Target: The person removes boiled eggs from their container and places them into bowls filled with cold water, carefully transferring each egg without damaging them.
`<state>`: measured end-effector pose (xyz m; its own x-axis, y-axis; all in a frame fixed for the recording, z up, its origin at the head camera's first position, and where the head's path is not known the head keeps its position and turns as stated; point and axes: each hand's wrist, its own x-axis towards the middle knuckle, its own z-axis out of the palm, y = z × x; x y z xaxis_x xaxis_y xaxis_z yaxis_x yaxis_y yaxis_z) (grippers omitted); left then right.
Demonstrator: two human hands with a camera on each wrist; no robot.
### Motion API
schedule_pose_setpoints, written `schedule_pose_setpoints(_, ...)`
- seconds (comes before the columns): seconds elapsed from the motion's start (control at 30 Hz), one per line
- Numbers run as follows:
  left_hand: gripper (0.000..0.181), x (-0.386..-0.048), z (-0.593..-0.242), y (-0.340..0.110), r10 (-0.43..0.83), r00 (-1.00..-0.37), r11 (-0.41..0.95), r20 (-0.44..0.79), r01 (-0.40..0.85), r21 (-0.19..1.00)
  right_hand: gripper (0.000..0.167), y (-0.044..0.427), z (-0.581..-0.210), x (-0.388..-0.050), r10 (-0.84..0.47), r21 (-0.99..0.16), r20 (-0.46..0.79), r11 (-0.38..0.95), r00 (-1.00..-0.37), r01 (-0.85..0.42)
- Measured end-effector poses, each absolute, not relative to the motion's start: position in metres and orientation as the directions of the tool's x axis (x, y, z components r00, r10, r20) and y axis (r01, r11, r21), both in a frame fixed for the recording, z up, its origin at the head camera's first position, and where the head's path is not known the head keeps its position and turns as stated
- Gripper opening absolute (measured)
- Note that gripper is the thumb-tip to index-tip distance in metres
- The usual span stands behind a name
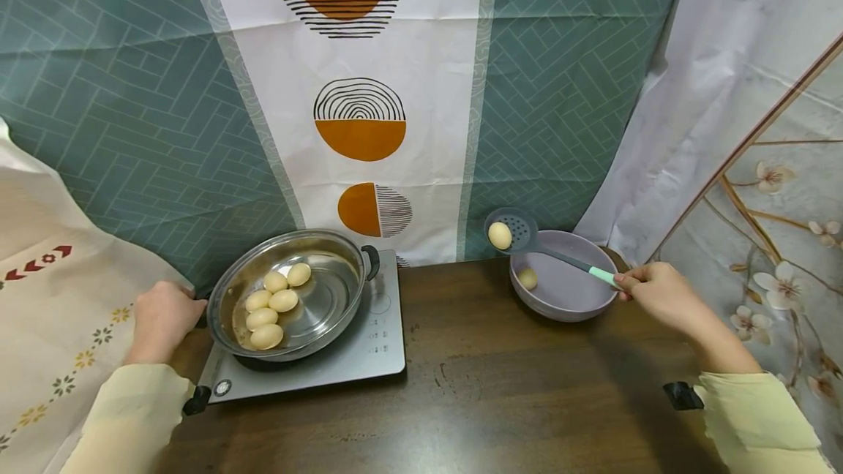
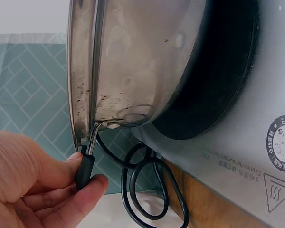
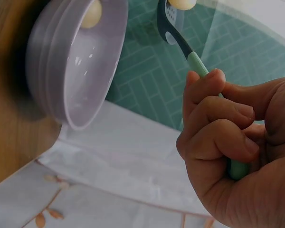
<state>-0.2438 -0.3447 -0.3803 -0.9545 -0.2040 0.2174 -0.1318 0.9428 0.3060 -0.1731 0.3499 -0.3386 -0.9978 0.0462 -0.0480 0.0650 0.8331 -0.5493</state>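
Observation:
My left hand [image 1: 165,319] pinches the black side handle [image 2: 85,170] of a steel pot [image 1: 329,291] between thumb and fingers. Several pale eggs [image 1: 266,336] lie in the pot's left half. With fingers curled round its green handle, my right hand [image 1: 665,297] holds a grey slotted spoon [image 1: 522,227]. One egg [image 1: 500,235] rests in the spoon's head, above the back left rim of a lilac bowl [image 1: 573,306]. Inside that bowl, at its left side, sits another egg [image 1: 527,279]. The right wrist view cuts off part of the spoon's head and its egg.
Under the pot is a silver induction cooktop [image 1: 369,353] on a dark wooden table [image 1: 461,379]. A black cable [image 2: 133,185] lies coiled by the cooktop. Patterned cloth [image 1: 428,130] hangs behind, close to the spoon's head.

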Motion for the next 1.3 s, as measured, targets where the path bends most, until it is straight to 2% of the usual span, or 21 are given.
schedule_pose_setpoints(0.17, 0.041, -0.245, -0.379, -0.346, -0.218, -0.953, 0.941, 0.209, -0.148, 0.305, 0.049, 0.359, -0.340, -0.168, 0.071, -0.589, -0.079, 0.802, -0.994, 0.103)
schedule_pose_setpoints(0.53, 0.042, -0.241, -0.381, -0.349, -0.202, -0.951, 0.948, 0.232, -0.130, 0.291, 0.054, 0.371, -0.345, -0.161, 0.089, -0.602, -0.143, 0.783, -0.986, 0.158)
schedule_pose_setpoints(0.97, 0.042, -0.242, -0.374, -0.347, -0.212, -0.953, 0.943, 0.215, -0.142, 0.302, 0.050, 0.392, -0.357, -0.158, 0.126, -0.527, -0.163, 0.827, -0.978, 0.195)
schedule_pose_setpoints(1.3, 0.031, -0.245, -0.372, -0.346, -0.224, -0.949, 0.940, 0.223, -0.150, 0.305, 0.052, 0.402, -0.360, -0.157, 0.148, -0.503, -0.197, 0.833, -0.969, 0.230)
